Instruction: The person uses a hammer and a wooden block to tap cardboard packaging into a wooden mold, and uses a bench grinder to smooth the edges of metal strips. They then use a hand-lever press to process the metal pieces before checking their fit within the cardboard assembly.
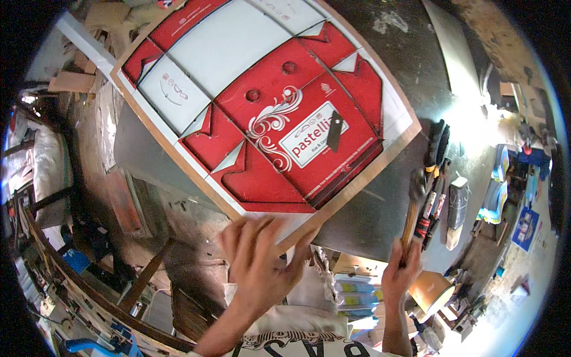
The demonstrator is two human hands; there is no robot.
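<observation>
A wooden board (388, 156) with a red and white printed box layout (270, 196) lies tilted on the dark worktop. Dark thin lines, apparently blades or slots, follow the outline of the layout. On its printed label rests a small dark metal plate (335, 132) with a hole. My left hand (259, 268) is at the board's near corner, fingers spread and slightly blurred; whether it touches the edge is unclear. To the right of the board, my right hand (399, 271) is wrapped round the wooden handle of a hammer (411, 217), whose dark head points away from me.
Right of the hammer lie several hand tools with dark and red handles (429, 208) and a block-shaped tool (457, 205). An orange-brown cylinder (431, 291) stands near my right forearm. A bright light glares at the right. Clutter fills the left side, with a blue tool (89, 344) low down.
</observation>
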